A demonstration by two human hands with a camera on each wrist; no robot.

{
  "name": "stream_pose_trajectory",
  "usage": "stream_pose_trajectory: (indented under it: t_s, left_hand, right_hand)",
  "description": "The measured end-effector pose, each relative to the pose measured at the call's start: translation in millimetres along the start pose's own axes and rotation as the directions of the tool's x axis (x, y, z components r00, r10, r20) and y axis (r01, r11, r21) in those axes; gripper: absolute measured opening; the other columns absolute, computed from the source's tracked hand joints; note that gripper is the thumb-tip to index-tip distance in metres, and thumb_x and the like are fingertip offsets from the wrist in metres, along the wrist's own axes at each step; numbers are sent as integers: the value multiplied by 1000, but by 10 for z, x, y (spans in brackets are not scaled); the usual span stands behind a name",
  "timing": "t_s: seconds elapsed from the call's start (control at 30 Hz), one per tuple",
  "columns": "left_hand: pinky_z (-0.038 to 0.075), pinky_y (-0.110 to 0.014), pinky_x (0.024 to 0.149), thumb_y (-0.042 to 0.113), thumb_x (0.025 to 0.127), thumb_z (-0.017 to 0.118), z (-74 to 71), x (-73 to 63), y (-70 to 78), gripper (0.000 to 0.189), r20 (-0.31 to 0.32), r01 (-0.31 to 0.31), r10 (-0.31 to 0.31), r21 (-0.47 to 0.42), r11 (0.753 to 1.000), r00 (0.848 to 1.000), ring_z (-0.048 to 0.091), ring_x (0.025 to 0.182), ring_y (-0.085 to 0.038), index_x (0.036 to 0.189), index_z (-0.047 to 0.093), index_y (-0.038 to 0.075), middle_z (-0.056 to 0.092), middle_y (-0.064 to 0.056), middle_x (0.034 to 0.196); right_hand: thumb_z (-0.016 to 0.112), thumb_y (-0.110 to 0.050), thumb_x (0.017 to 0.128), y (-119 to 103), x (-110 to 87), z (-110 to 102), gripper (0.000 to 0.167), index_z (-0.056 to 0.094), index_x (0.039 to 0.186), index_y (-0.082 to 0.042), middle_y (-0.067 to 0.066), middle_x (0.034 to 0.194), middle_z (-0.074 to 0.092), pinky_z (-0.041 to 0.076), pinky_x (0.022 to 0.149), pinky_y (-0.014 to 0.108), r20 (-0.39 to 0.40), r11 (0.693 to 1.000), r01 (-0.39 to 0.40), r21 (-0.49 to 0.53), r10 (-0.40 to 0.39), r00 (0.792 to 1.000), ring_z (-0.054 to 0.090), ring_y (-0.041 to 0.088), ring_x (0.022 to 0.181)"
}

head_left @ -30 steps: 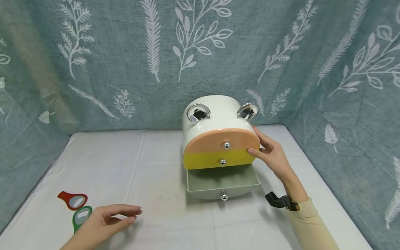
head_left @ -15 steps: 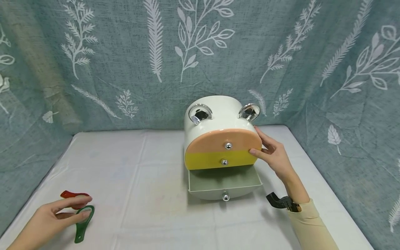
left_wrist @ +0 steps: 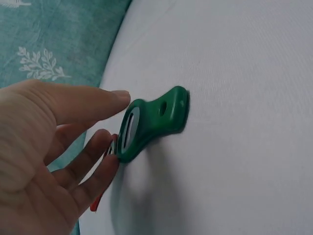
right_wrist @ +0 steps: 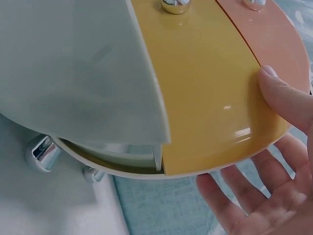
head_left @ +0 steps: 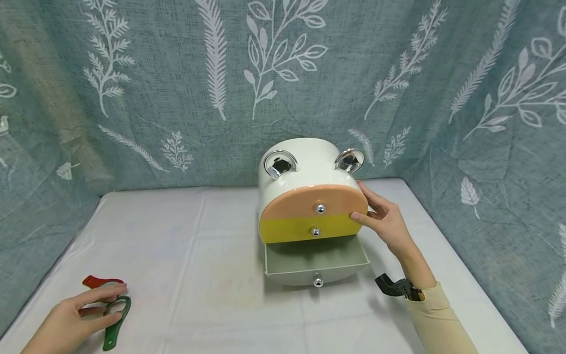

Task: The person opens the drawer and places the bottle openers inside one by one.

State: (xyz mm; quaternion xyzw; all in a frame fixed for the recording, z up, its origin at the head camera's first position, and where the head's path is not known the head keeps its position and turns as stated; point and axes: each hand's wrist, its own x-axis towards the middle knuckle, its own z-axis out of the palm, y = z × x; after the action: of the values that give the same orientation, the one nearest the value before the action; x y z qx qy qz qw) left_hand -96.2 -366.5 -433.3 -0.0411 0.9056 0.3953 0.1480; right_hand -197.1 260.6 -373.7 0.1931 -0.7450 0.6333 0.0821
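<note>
At the left of the table, my left hand (head_left: 72, 314) pinches the ring-shaped head of a green bottle opener (left_wrist: 168, 110) between thumb and fingers. Its head looks raised off the cloth, and its handle points toward the front. Partly behind my fingers lies a red bottle opener (head_left: 94, 281). My right hand (head_left: 385, 222) grips the right edge of a white frog-faced drawer box (head_left: 309, 152), thumb on the front and fingers along the side. Its lowest, pale green drawer (head_left: 309, 275) is pulled out. The yellow drawer (right_wrist: 210, 98) and the peach drawer (head_left: 296, 201) are closed.
White cloth (head_left: 212, 314) covers the table. A green curtain (head_left: 177, 73) with white leaf prints hangs behind it and along both sides. A black strap (head_left: 395, 286) is on the right wrist, its loose end sticking out to the left.
My left hand has moved left onto the green bottle opener and now pinches it, tilting its head up. My right hand has stayed on the drawer box.
</note>
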Motion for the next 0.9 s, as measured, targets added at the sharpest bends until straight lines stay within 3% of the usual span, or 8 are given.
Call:
stream_pose_trajectory:
  t_s: [0.13, 0.27, 0.33, 0.5, 0.57, 0.7, 0.8, 0.9]
  left_hand:
    - [55, -22, 74, 32, 81, 82, 47, -1, -97, 69, -54, -123, 125, 27, 992, 991, 61, 102, -2, 137, 56, 0, 57, 10, 130]
    - [52, -15, 75, 12, 79, 82, 144, 4, -137, 59, -106, -305, 303, -4, 952, 947, 47, 103, 20, 129, 58, -8, 44, 36, 122]
    - [52, -16, 76, 11, 80, 82, 170, 11, -119, 59, -94, -321, 319, -9, 947, 943, 47, 104, 19, 130, 57, -9, 47, 29, 126]
    - [54, -22, 76, 31, 83, 80, 154, 16, -48, 64, -17, -199, 202, 93, 976, 979, 53, 97, 14, 134, 58, 1, 54, -17, 135]
    - [54, -23, 76, 35, 83, 80, 143, 17, -30, 64, -2, -182, 184, 136, 974, 983, 53, 96, 13, 134, 58, 4, 51, -25, 136]
    - [52, -21, 75, 37, 81, 81, 148, 20, -16, 63, -11, -210, 216, 184, 960, 976, 51, 97, 14, 132, 61, 7, 55, -20, 133]
    - [50, -18, 75, 31, 81, 82, 167, 29, -14, 58, -23, -280, 287, 163, 946, 958, 51, 100, 14, 130, 62, 7, 58, 6, 128]
    - [48, -14, 76, 20, 81, 82, 189, 51, -10, 54, -13, -380, 384, 109, 919, 923, 53, 103, 11, 129, 62, 5, 49, 27, 124]
  right_hand:
    - [72, 2, 89, 8, -8, 1, 71, 42, 150, -20, 3, 154, 37, 47, 97, 30, -5, 1000, -14, -2, 14, 1000, 42, 22, 134]
    - [72, 1, 89, 8, -15, 0, 71, 42, 150, -19, 4, 154, 38, 48, 97, 30, -7, 1000, -20, 6, 20, 1000, 44, 22, 133]
    - [72, 2, 89, 6, -18, 0, 71, 42, 150, -19, 4, 154, 38, 48, 97, 30, -9, 1000, -19, 7, 19, 1000, 44, 22, 133]
    - [72, 2, 89, -4, -23, 4, 71, 42, 150, -18, 4, 154, 38, 48, 97, 30, -9, 1000, -16, 10, 16, 1000, 43, 22, 133]
    - [72, 2, 89, -12, -22, 8, 71, 42, 150, -18, 4, 154, 38, 48, 97, 30, -8, 1000, -17, 13, 17, 1000, 43, 22, 134]
    - [72, 1, 89, -21, -14, 12, 71, 42, 151, -18, 4, 154, 38, 49, 96, 30, -6, 1000, -20, 17, 21, 1000, 45, 22, 132]
    - [72, 1, 89, -28, -8, 11, 72, 42, 151, -18, 4, 153, 39, 49, 95, 31, -6, 1000, -21, 21, 21, 1000, 47, 22, 130]
    - [72, 1, 89, -34, -6, 12, 72, 42, 151, -18, 5, 153, 39, 50, 94, 31, -6, 999, -22, 26, 22, 1000, 48, 22, 129]
